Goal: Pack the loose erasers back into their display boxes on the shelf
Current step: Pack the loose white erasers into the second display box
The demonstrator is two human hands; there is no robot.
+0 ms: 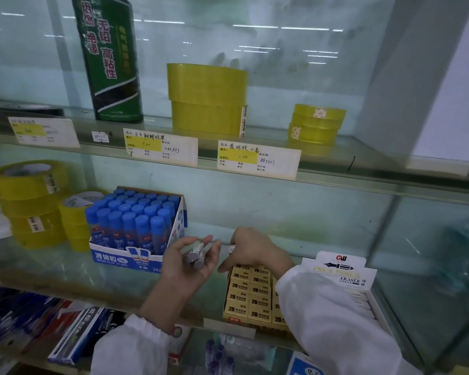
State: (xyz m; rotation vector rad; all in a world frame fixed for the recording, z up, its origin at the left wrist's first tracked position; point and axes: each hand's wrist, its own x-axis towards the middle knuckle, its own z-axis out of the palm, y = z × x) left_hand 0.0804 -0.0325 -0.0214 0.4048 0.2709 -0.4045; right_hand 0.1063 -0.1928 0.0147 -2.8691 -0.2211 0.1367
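My left hand (188, 262) is palm up over the glass shelf and holds a few grey-and-white sleeved erasers (197, 253) in its curled fingers. My right hand (251, 250) hovers just right of it and pinches one small white eraser (231, 249) at its fingertips, above the far end of the yellow 2B eraser box (251, 295). That box lies on the shelf, filled with rows of yellow-sleeved erasers. A white "Ink & Pencil Eraser" display box (347, 277) stands right of it, partly hidden by my right sleeve.
A blue-capped glue stick box (136, 228) stands left of my hands. Yellow tape rolls (27, 201) are stacked at far left and on the upper shelf (207, 98). Price labels (257, 158) line the upper shelf edge. Pens and packets lie below.
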